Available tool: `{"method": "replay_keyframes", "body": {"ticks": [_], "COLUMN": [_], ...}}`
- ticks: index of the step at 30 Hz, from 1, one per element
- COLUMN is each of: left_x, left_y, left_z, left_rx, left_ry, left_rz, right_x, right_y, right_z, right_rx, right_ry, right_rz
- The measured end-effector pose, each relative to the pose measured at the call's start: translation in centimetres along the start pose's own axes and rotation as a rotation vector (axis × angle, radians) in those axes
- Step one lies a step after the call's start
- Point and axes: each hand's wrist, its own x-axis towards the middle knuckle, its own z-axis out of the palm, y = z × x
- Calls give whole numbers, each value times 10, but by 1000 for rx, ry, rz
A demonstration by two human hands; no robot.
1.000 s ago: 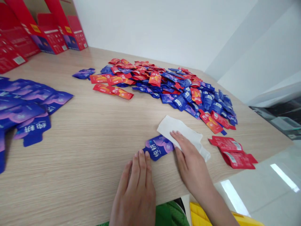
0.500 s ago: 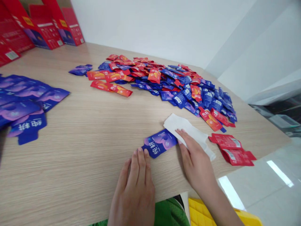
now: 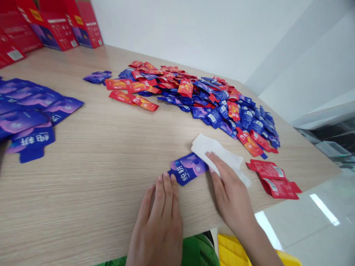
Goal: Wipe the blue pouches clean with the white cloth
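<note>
A blue-and-purple pouch [image 3: 187, 169] lies flat on the wooden table, its narrow end toward me. My left hand [image 3: 158, 218] rests flat, fingers stretched out, with the fingertips on that narrow end. Over the pouch's far right end lies a folded white cloth [image 3: 222, 149]. My right hand [image 3: 229, 188] has its fingers on top of the cloth and its thumb by the lower edge, pressing it against the pouch. The part of the pouch beneath the cloth is hidden.
A big heap of red and blue pouches [image 3: 205, 98] spreads along the back. Overlapping blue pouches [image 3: 30, 111] lie at the left, red pouches [image 3: 277, 179] near the right edge. Red boxes [image 3: 55, 27] stand at the back left. Below the table edge is something yellow [image 3: 234, 251].
The white cloth and my right hand have shifted very slightly left over the pouch. My left hand stays at the pouch's narrow end. The camera view has tilted a little.
</note>
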Motion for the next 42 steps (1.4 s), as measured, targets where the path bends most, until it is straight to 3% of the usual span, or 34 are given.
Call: {"method": "replay_keyframes", "body": {"ticks": [3,5,7,10,12,14,17,19,21,24,26,28,32,34,38,40,42], "left_x": [1,1,1,1,2,3,2,2,1,1,1,2,3,3,2,2,3], "left_y": [-1,-2,-3,-2,1,2,2,1,-1,-1,0,1,1,0,0,1,2], "left_z": [-2,-3,-4,-3,-2,-3,-5,-6,-6,-5,-4,-4,-7,-7,-5,-4,-4], "left_rx": [-4,-10,-15,-19,-17,-18,-17,-13,-12,-11,-10,-13,-4,1,-14,-23,-32], "left_ry": [16,8,0,-12,-30,-24,-3,-7,-17,-30,-28,-18,-25,-42,-27,-15,-11], "left_rz": [1,7,5,-1,-2,-10,-1,9,11,12,13,4,28,22,3,-1,-3], "right_x": [-2,-2,0,0,-1,-2,-2,0,5,9,9,8,6,10,18,16,12], "right_y": [-31,-40,-31,-1,6,-3,-29,-34,-23,2,6,-5,-28,-19,13,10,-7], "right_z": [5,10,11,5,0,-2,4,9,12,7,2,-1,3,6,2,-2,-2], "right_rx": [112,102,49,-37,-52,0,86,78,43,-16,-19,29,112,81,-7,26,99], "right_ry": [-159,-239,-221,-75,-4,-15,-164,-240,-219,-86,-18,-26,-252,-256,-66,-35,-101], "right_rz": [-223,-286,-207,-7,41,-17,-225,-287,-220,-11,51,-25,-300,-244,18,18,-110]}}
